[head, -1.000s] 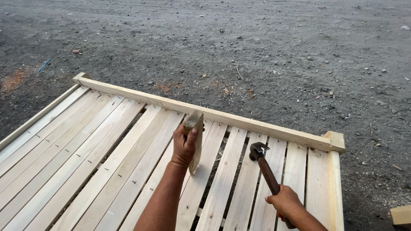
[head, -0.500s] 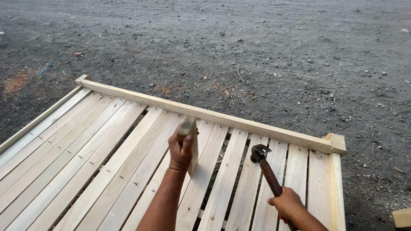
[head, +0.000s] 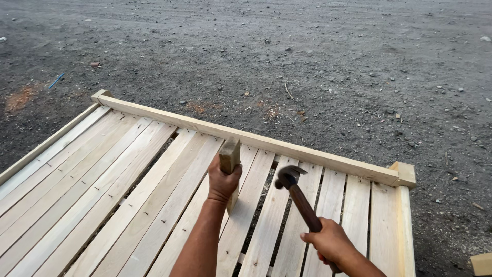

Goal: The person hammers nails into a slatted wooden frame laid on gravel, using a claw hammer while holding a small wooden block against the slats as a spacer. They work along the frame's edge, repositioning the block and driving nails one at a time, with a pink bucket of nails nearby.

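Observation:
My left hand (head: pixel 222 181) grips a short wooden block (head: pixel 229 154), held upright above the slats of a pale wooden slatted frame (head: pixel 266 141). My right hand (head: pixel 330 243) holds a claw hammer (head: pixel 297 195) by its brown handle, its dark head raised just right of the block, over a gap between slats. The frame lies flat on the ground, with long planks running toward me and a rail across the far end.
Dark gravel ground (head: pixel 307 61) surrounds the frame. A square corner post (head: pixel 405 173) stands at the frame's far right corner. A small wood offcut (head: pixel 482 264) lies at the lower right. A blue scrap (head: pixel 56 80) lies at the far left.
My left hand with the block has shifted slightly toward me and left over the slats. The hammer stays in almost the same place.

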The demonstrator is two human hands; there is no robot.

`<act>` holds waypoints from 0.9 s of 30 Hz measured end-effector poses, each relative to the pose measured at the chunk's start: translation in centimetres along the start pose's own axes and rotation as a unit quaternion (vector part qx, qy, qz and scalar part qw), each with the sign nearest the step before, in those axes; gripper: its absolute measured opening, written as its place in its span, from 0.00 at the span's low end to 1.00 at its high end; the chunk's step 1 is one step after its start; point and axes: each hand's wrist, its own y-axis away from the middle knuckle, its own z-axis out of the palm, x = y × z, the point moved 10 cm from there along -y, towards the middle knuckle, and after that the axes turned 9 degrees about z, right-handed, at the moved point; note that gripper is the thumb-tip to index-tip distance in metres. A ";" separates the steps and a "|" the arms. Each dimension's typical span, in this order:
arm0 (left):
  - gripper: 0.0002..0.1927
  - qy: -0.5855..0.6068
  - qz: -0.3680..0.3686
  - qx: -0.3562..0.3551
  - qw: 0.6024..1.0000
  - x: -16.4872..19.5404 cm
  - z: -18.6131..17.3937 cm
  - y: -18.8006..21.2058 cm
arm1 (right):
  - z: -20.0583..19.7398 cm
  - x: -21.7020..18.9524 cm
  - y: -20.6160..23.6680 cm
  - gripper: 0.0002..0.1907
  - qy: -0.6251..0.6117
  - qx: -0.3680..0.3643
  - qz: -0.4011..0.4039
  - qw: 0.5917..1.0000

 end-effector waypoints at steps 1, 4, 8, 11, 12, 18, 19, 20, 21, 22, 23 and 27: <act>0.13 -0.004 -0.005 0.001 1.000 -0.1 0.1 0.0 | 0.1 -1.6 1.4 0.17 -0.009 -0.004 -0.028 1.000; 0.13 0.001 0.006 0.001 1.000 -0.1 -0.3 -0.2 | 0.2 -6.1 5.5 0.13 -0.022 -0.018 -0.088 0.996; 0.14 0.006 -0.002 0.001 1.000 -0.6 -0.9 0.3 | 1.1 -11.4 10.4 0.14 -0.056 -0.054 -0.208 0.975; 0.13 -0.012 0.013 -0.002 1.000 -0.4 -0.5 0.8 | 2.3 -12.7 12.2 0.14 -0.037 -0.075 -0.223 0.971; 0.13 -0.012 0.008 0.003 1.000 -0.4 -0.4 1.0 | 2.7 -12.5 12.3 0.14 -0.009 -0.073 -0.203 0.976; 0.14 0.004 0.018 0.014 1.000 0.9 -0.6 1.7 | 2.9 -12.1 13.5 0.15 -0.003 -0.079 -0.186 0.979; 0.15 0.014 0.028 0.017 0.999 1.2 -0.7 1.8 | 2.6 -12.2 13.6 0.16 0.005 -0.069 -0.193 0.979; 0.17 0.024 0.039 0.020 0.999 1.5 -0.8 1.8 | 2.3 -12.5 13.8 0.15 0.004 -0.060 -0.213 0.975; 0.16 0.020 0.035 0.016 0.999 1.5 -0.7 1.9 | 2.1 -12.9 13.9 0.15 0.004 -0.052 -0.231 0.971; 0.15 0.015 0.031 0.013 0.999 1.4 -0.6 2.0 | 2.0 -13.2 14.0 0.14 0.003 -0.044 -0.250 0.967; 0.15 0.010 0.028 0.009 1.000 1.3 -0.4 2.0 | 2.2 -13.0 13.8 0.13 0.034 -0.040 -0.239 0.969; 0.10 0.050 0.040 -0.040 0.997 1.3 1.7 1.8 | 3.8 -10.9 12.7 0.11 0.151 -0.044 -0.137 0.978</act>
